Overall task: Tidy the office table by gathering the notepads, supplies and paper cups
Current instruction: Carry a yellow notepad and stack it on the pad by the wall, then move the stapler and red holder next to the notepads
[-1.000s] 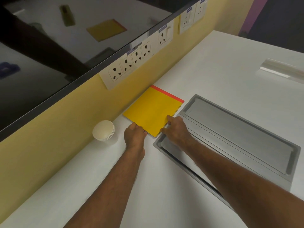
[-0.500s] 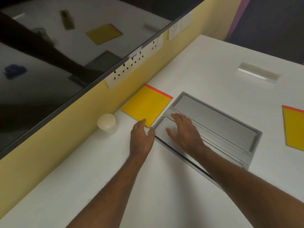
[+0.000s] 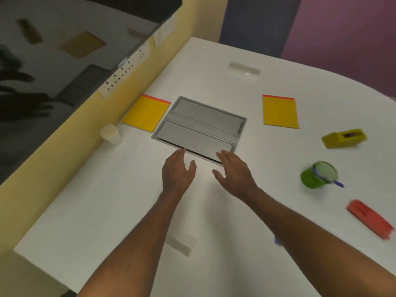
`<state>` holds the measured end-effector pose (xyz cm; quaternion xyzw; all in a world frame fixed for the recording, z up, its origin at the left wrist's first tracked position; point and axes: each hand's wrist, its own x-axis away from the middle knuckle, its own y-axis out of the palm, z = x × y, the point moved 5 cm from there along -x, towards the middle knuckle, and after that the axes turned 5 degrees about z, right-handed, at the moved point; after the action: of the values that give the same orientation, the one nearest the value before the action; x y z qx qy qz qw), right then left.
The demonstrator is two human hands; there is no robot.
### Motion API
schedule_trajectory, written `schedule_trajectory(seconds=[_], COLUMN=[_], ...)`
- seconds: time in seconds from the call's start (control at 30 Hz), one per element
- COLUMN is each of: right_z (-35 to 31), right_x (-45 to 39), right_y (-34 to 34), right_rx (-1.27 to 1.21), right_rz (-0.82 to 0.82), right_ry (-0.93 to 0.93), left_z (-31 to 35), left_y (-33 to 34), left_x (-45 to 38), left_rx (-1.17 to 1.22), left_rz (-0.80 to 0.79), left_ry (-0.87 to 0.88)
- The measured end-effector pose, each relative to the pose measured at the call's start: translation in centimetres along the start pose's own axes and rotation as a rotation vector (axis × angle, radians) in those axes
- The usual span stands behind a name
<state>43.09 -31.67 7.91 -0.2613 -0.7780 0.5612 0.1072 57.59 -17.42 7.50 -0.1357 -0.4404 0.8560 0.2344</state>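
1. Yellow notepad (image 3: 146, 116) lies flat by the wall; our left hand (image 3: 176, 173) and right hand (image 3: 234, 172) have drawn back from it, each grip slack and empty over the tabletop (image 3: 107, 200).
2. Paper cups (image 3: 110, 133) stand left of it.
3. Newly in view: second notepad (image 3: 280, 111), green cup (image 3: 318, 174).

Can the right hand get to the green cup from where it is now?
Probably yes. The right hand is open and holds nothing, and only bare white table lies between it and the green cup. Nothing stands in the way.
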Motion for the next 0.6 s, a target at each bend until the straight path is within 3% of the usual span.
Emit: schedule_trajectory(seconds=[0.27, 0.6], right_z=[4.4, 14.5], right_x=[16.0, 35.0], right_y=[-7.1, -14.6], right_rx=[-0.016, -0.041], right_rz=[-0.026, 0.030], right_ry=[0.122, 0.194], left_z=[8.8, 20.7], left_y=[0.0, 5.6], left_x=[15.6, 34.9], left_rx=[-0.101, -0.156], left_rz=[-0.033, -0.066], left_ry=[0.149, 0.306])
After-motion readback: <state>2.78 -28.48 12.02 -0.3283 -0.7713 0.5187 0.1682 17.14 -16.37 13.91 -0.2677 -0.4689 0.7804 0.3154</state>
